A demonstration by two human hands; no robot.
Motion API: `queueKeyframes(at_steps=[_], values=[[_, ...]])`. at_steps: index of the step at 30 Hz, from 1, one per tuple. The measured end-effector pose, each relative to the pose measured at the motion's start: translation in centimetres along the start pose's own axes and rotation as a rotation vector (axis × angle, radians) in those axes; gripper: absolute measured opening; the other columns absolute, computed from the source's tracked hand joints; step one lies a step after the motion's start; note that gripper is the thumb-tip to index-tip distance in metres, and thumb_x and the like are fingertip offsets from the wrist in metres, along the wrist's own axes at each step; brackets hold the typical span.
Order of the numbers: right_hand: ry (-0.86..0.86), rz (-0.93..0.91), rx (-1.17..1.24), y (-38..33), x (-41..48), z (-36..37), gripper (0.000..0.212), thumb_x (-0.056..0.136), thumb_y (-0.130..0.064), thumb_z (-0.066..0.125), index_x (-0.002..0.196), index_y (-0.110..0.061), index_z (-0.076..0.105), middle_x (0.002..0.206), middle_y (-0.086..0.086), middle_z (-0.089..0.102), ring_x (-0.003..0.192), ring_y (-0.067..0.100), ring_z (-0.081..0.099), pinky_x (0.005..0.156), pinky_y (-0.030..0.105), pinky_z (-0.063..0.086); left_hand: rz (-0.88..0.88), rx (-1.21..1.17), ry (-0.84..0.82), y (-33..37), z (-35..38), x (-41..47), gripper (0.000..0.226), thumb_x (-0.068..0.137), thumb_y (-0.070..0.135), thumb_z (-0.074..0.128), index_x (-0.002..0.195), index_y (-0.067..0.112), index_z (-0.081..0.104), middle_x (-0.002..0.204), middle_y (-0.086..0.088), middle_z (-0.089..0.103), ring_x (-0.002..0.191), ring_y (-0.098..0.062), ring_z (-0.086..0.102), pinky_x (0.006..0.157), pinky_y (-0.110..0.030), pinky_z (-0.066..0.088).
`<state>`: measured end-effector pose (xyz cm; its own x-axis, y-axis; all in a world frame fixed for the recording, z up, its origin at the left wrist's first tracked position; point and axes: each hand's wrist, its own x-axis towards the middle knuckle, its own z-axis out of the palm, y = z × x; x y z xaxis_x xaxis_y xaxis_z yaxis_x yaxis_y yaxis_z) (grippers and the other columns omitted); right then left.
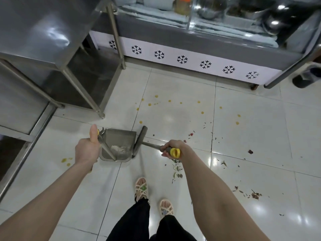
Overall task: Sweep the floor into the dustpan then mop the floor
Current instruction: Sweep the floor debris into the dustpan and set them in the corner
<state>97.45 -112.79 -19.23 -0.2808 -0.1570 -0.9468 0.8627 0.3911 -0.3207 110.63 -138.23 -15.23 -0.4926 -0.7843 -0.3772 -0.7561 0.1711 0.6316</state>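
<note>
A grey dustpan (119, 141) stands on the white tiled floor (243, 136) with pale crumbs inside. My left hand (87, 148) grips its long handle (106, 148), thumb pointing up. My right hand (172, 149) grips the yellow-capped end of the broom handle (175, 152). The broom head (140, 140) rests against the dustpan's right edge. Yellow spots (149, 104) dot the tiles beyond the pan. Green and dark red scraps (177, 168) lie scattered to the right.
A steel table (43, 40) with legs and a lower shelf stands at the left. A freezer cabinet with a snowflake-patterned panel (182, 59) runs along the back. A dark object (304, 80) sits at far right. My sandalled feet (142, 188) stand behind the pan.
</note>
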Motion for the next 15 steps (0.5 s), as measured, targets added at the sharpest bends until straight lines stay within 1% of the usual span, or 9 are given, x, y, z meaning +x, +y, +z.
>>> queueKeyframes(at_steps=[4, 7, 9, 11, 12, 14, 15], values=[[-0.001, 0.072, -0.013, -1.1, 1.1, 0.9, 0.008, 0.089, 0.002, 0.057, 0.082, 0.003, 0.055, 0.079, 0.020, 0.056, 0.031, 0.013, 0.054, 0.036, 0.020, 0.049, 0.009, 0.021, -0.046, 1.6, 0.3, 2.5, 0.086, 0.075, 0.083, 0.023, 0.057, 0.004, 0.050, 0.062, -0.017, 0.055, 0.055, -0.031, 0.053, 0.058, -0.036, 0.045], [0.019, 0.126, -0.014, -0.9, 1.2, 0.6, 0.009, 0.092, 0.000, 0.055, 0.084, 0.003, 0.054, 0.080, 0.019, 0.055, 0.029, 0.014, 0.054, 0.035, 0.021, 0.049, 0.029, 0.035, -0.091, 2.5, 1.1, 2.8, 0.088, 0.070, 0.087, 0.020, 0.055, 0.005, 0.050, 0.059, -0.015, 0.054, 0.055, -0.030, 0.052, 0.059, -0.037, 0.045], [0.032, 0.156, -0.002, -0.3, 1.1, -0.2, 0.007, 0.094, -0.001, 0.053, 0.092, 0.005, 0.054, 0.080, 0.018, 0.054, 0.035, 0.013, 0.055, 0.037, 0.021, 0.049, 0.045, 0.046, -0.124, 2.9, 1.7, 2.7, 0.088, 0.069, 0.087, 0.020, 0.055, 0.006, 0.050, 0.059, -0.015, 0.054, 0.057, -0.030, 0.052, 0.060, -0.038, 0.045], [0.048, 0.187, -0.003, 0.4, 0.9, -1.4, 0.013, 0.094, -0.004, 0.053, 0.102, 0.005, 0.053, 0.081, 0.017, 0.055, 0.042, 0.012, 0.054, 0.040, 0.020, 0.050, 0.057, 0.053, -0.153, 3.2, 2.4, 2.3, 0.088, 0.070, 0.087, 0.020, 0.056, 0.006, 0.050, 0.061, -0.015, 0.054, 0.059, -0.030, 0.052, 0.061, -0.038, 0.045], [0.055, 0.189, 0.004, 0.9, 0.6, -2.4, 0.012, 0.094, -0.004, 0.053, 0.103, 0.005, 0.053, 0.080, 0.017, 0.056, 0.041, 0.012, 0.053, 0.040, 0.021, 0.050, 0.064, 0.059, -0.164, 3.5, 2.8, 1.8, 0.088, 0.070, 0.087, 0.020, 0.057, 0.005, 0.051, 0.063, -0.015, 0.055, 0.060, -0.030, 0.053, 0.062, -0.038, 0.046], [0.089, 0.185, 0.056, 1.7, -0.4, -4.3, 0.006, 0.093, -0.001, 0.054, 0.092, 0.005, 0.055, 0.079, 0.019, 0.056, 0.033, 0.014, 0.054, 0.036, 0.023, 0.050, 0.083, 0.071, -0.169, 4.0, 3.6, 0.9, 0.090, 0.071, 0.087, 0.018, 0.059, 0.004, 0.053, 0.066, -0.016, 0.058, 0.063, -0.032, 0.056, 0.064, -0.040, 0.050], [0.108, 0.189, 0.080, 1.9, -0.6, -4.6, 0.008, 0.092, 0.000, 0.054, 0.086, 0.004, 0.055, 0.079, 0.020, 0.056, 0.030, 0.015, 0.053, 0.034, 0.023, 0.049, 0.085, 0.076, -0.164, 4.1, 3.7, 0.9, 0.092, 0.072, 0.086, 0.017, 0.060, 0.003, 0.055, 0.068, -0.017, 0.060, 0.065, -0.033, 0.058, 0.067, -0.042, 0.051]])
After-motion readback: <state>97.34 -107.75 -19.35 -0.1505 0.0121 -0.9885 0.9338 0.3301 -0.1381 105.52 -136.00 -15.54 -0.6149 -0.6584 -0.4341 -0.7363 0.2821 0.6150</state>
